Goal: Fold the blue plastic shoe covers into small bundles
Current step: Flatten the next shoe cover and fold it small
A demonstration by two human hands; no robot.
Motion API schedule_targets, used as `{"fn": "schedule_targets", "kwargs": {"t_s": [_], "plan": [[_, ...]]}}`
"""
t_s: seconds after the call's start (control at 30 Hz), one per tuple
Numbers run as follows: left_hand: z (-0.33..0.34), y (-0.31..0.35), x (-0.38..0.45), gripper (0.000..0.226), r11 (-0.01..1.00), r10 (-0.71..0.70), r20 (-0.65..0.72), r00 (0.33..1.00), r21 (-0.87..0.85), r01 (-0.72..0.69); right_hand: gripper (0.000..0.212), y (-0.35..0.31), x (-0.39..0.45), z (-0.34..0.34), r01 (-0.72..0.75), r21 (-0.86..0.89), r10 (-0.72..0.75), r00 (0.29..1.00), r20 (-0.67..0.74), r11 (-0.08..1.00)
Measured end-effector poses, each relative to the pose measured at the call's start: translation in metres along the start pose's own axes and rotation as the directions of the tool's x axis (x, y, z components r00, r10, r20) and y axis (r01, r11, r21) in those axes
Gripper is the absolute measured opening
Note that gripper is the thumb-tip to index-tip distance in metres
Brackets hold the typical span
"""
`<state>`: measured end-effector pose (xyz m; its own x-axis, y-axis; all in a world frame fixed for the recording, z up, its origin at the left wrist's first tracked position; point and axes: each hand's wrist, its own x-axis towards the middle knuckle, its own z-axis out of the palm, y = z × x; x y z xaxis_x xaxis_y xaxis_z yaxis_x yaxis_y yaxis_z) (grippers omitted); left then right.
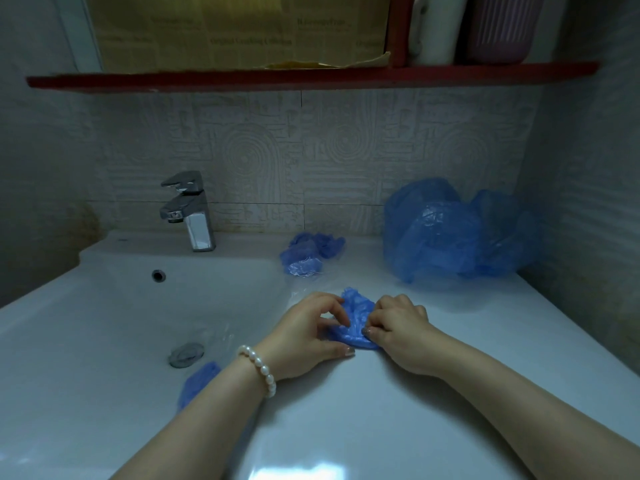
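The left hand [313,336] and the right hand [398,332] meet over one blue shoe cover [356,320] lying on the white worktop [346,410], just right of the basin edge. The left hand's fingers are curled, the fingertips pinching the cover's left side while the thumb lies flat along the worktop under it. The right hand's fingers are bent down onto the cover's right side, pinching and pressing the plastic there. Between the two hands the cover is bunched and already narrow, so the step in hand looks like a fold partway through, with the sides being drawn in toward the middle.

The next move likely calls for turning one end over the other and pressing out the trapped air, since thin plastic like this tends to spring open when released.

Beyond the fingertips, a small heap of bundled covers [310,252] sits near the wall. Farther right of the right hand, a large loose pile of covers [457,230] awaits folding. Left of the left wrist, another cover [199,381] lies in the basin [121,323] near the drain [186,354].
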<state>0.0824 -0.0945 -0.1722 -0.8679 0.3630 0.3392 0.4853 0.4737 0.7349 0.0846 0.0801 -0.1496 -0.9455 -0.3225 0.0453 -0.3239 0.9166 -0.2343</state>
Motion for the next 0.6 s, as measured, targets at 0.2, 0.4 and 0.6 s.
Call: {"fn": "schedule_targets", "kwargs": {"t_s": [0.2, 0.4, 0.6], "plan": [[-0.001, 0.002, 0.0, 0.017, 0.996, -0.064, 0.019, 0.998, 0.061, 0.062, 0.024, 0.001, -0.001, -0.003, 0.013, 0.035, -0.014, 0.999, 0.033, 0.999], [-0.001, 0.001, 0.002, 0.008, 0.988, -0.059, 0.004, 0.998, 0.142, 0.058, 0.019, 0.011, -0.012, -0.007, 0.107, 0.233, -0.071, 0.985, -0.159, 0.966], [0.002, 0.002, 0.002, 0.008, 0.992, -0.06, -0.001, 0.998, 0.11, 0.06, 0.009, 0.012, -0.008, -0.007, 0.097, 0.094, -0.081, 0.983, -0.165, 0.991]]}}
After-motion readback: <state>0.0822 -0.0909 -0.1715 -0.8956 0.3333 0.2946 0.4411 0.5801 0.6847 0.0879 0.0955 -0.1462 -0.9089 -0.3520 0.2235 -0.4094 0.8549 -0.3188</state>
